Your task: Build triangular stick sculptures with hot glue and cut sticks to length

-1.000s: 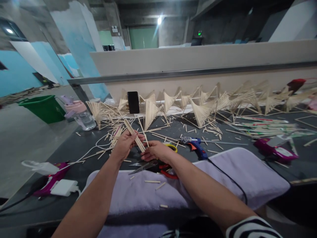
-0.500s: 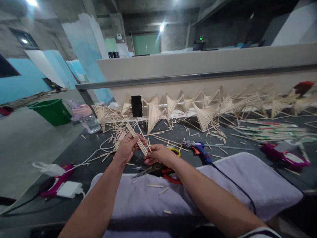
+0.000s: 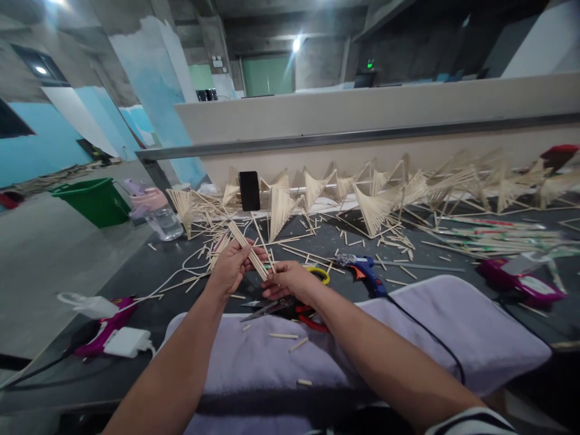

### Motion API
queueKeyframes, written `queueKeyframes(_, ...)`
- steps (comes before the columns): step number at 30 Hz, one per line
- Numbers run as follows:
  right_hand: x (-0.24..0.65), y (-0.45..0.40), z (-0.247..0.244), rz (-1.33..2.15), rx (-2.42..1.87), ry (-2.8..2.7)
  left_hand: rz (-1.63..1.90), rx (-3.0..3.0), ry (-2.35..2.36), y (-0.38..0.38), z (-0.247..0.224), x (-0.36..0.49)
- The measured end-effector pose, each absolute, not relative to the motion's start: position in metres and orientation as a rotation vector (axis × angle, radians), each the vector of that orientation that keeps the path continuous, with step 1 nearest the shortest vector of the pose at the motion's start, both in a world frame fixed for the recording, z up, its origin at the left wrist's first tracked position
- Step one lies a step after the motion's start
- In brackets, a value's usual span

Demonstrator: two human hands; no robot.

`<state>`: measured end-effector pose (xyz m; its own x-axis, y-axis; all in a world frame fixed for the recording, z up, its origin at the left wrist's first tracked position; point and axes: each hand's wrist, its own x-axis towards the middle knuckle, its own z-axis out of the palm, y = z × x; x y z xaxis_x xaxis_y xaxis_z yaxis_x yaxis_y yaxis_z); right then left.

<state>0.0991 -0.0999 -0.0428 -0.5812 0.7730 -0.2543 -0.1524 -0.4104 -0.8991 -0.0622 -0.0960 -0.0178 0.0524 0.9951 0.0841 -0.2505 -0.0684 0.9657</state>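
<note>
My left hand (image 3: 232, 266) is closed around a small bundle of thin wooden sticks (image 3: 243, 241), which slants down toward my other hand. My right hand (image 3: 292, 281) is at the lower end of the bundle, its fingers pinching a single wooden stick (image 3: 261, 237) that leans up and away to the left. Its fingertips are close to the bundle; whether they touch it I cannot tell. Beneath my right hand lie scissors (image 3: 267, 309) with dark blades and red handles (image 3: 310, 320). A yellow handle loop (image 3: 322, 275) shows just behind the wrist.
Twisted stick models (image 3: 283, 208) line the back of the dark table (image 3: 176, 320), around an upright phone (image 3: 249, 191). Right of my hands lies a blue glue gun (image 3: 369, 275). Stick offcuts are scattered about. Purple power strips (image 3: 106, 329), a water bottle (image 3: 158, 211) and a lilac cloth (image 3: 408, 326) are nearby.
The view has shifted slightly. Both hands keep their hold, and the single stick in my right hand has tilted only a little relative to the bundle.
</note>
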Motion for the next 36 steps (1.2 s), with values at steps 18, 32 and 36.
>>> queueKeyframes(18,0.1036,-0.0954,-0.0473,2.085,-0.876,-1.206,1.315,1.105,0.98,-0.0961,-0.0165,-0.0614)
queueKeyframes(32,0.1044,-0.0943,-0.0502,2.099,-0.881,-1.206,1.346,1.076,1.003,-0.0927,-0.0204,-0.0638)
queueKeyframes(36,0.1043,-0.0937,-0.052,2.083,-0.901,-1.221,1.344,1.07,1.005,-0.092,-0.0215,-0.0635)
